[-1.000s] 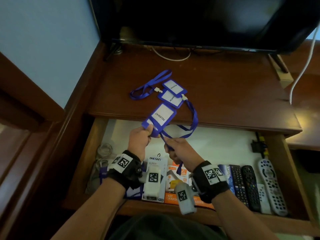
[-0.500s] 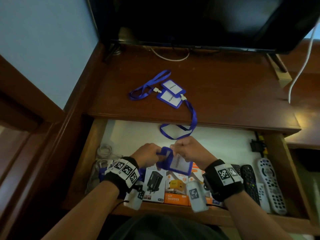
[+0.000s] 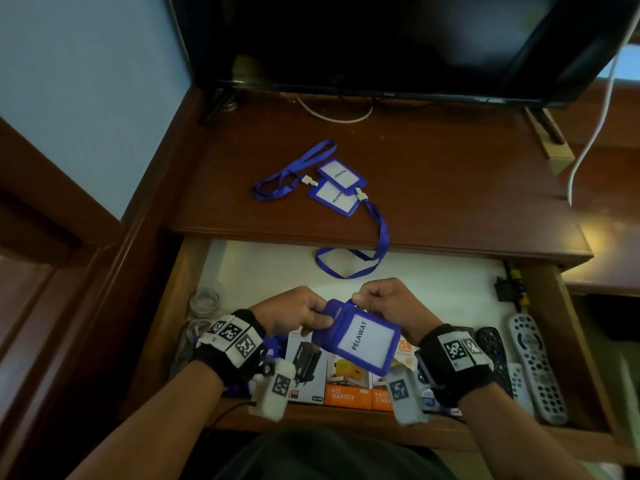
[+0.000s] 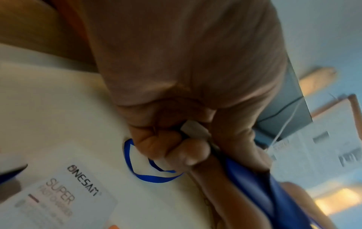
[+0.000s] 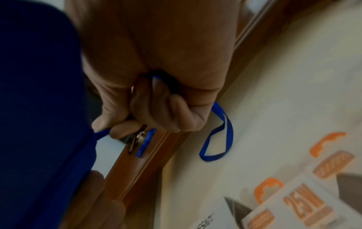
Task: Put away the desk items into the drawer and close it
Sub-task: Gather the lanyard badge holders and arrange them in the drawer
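Observation:
I hold a blue badge holder [image 3: 363, 337] marked PELAWAT above the open drawer [image 3: 277, 268]. My left hand [image 3: 320, 315] pinches its top left corner, and in the left wrist view the fingers [image 4: 176, 155] curl round a white clip and the blue holder [image 4: 254, 186]. My right hand [image 3: 360, 299] grips the blue lanyard [image 5: 154, 80] bunched at the top of the holder [image 5: 39, 124]. Two more blue badge holders [image 3: 336, 187] lie on the desk [image 3: 450, 188]. One lanyard loop [image 3: 349, 263] hangs over the desk edge into the drawer.
Charger boxes [image 3: 346, 386] fill the drawer's front under my hands, remote controls [image 3: 536, 362] lie at its right, and a coiled white cable [image 3: 204, 303] at its left. A dark screen [image 3: 381, 39] stands at the back of the desk, beside a hanging white cable [image 3: 588, 133].
Both hands brought the badge holder from the desk edge down and towards me over the drawer. Its lanyard, trailing before, is now gathered in my right hand.

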Available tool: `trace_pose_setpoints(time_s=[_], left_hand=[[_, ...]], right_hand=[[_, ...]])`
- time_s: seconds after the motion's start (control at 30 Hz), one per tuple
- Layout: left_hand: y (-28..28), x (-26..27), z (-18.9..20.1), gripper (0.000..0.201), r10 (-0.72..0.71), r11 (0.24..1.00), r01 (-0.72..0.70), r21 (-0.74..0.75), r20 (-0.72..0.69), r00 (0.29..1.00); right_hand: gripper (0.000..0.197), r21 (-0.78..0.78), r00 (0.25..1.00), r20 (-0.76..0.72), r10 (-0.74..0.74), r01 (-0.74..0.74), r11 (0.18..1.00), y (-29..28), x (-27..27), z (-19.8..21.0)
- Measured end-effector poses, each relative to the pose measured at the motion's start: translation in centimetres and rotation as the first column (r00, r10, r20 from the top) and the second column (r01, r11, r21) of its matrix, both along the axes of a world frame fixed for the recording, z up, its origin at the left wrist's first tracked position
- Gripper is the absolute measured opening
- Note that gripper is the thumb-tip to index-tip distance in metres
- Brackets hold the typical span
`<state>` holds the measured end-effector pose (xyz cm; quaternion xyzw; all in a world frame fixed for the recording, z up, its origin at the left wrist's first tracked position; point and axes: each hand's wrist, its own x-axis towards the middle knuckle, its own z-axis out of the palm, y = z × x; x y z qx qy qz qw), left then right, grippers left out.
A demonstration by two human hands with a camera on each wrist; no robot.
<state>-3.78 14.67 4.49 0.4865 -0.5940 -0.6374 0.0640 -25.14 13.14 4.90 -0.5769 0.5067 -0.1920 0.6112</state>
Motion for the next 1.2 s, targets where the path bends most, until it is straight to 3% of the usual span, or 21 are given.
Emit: trace_pose_setpoints(time_s=[0.1, 0.17, 0.27, 0.3, 0.33, 0.4, 0.57, 0.73, 0.87, 1.03, 1.2], left_hand=[[0.3, 0.0, -0.4, 0.025, 0.111, 0.993, -0.104, 0.057, -0.128, 0.986], [0.3, -0.2, -0.8, 0.014, 0.209, 0.977, -0.198, 0.075, -0.192, 0.959], [0.4, -0.4, -0.6, 0.021, 0.341, 0.940, -0.329, 0.089, -0.279, 0.898], [0.4, -0.6, -0.4, 0.021, 0.378, 0.925, -0.368, 0.093, -0.300, 0.876], [0.4, -0.6, -0.4, 0.020, 0.411, 0.911, -0.402, 0.094, -0.307, 0.859], [0.3, -1.0, -0.3, 0.020, 0.470, 0.881, -0.462, 0.103, -0.315, 0.824], [0.4, -1.4, -0.5, 0.023, 0.581, 0.802, -0.585, 0.123, -0.394, 0.712], [0.3, -1.5, -0.1, 0.030, 0.632, 0.745, -0.641, 0.184, -0.500, 0.592], [0.4, -1.1, -0.1, 0.039, 0.636, 0.725, -0.653, 0.220, -0.578, 0.511], [1.1, 0.3, -0.9, 0.026, 0.720, 0.645, -0.721, 0.251, -0.515, 0.465], [2.3, 1.8, -1.5, 0.027, 0.758, 0.608, -0.767, 0.204, -0.436, 0.485]], right_hand=[[0.023, 0.082, 0.995, 0.088, -0.053, 0.045, 0.996, 0.2, -0.1, -0.1], [0.021, 0.137, 0.990, 0.119, -0.071, 0.055, 0.989, 0.2, 0.1, -0.2], [0.035, 0.152, 0.962, 0.272, -0.018, -0.025, 0.988, 1.0, 1.5, 0.6], [0.035, 0.233, 0.941, 0.329, -0.078, -0.001, 0.972, 1.1, 1.9, 0.7], [0.031, 0.382, 0.891, 0.388, -0.237, 0.078, 0.921, 1.2, 2.0, 0.3], [0.032, 0.473, 0.775, 0.359, -0.520, 0.330, 0.817, 1.3, 2.1, -0.1], [0.034, 0.483, 0.708, 0.386, -0.591, 0.390, 0.784, 0.6, 4.3, -1.1], [0.029, 0.437, 0.762, 0.437, -0.478, 0.284, 0.853, 0.4, 5.4, -0.7], [0.031, 0.464, 0.781, 0.406, -0.475, 0.272, 0.843, 0.4, 6.3, -1.0], [0.032, 0.469, 0.850, 0.360, -0.384, 0.191, 0.862, 1.2, 7.1, -1.3], [0.025, 0.453, 0.920, 0.269, -0.286, 0.142, 0.880, 1.2, 7.8, -2.0]])
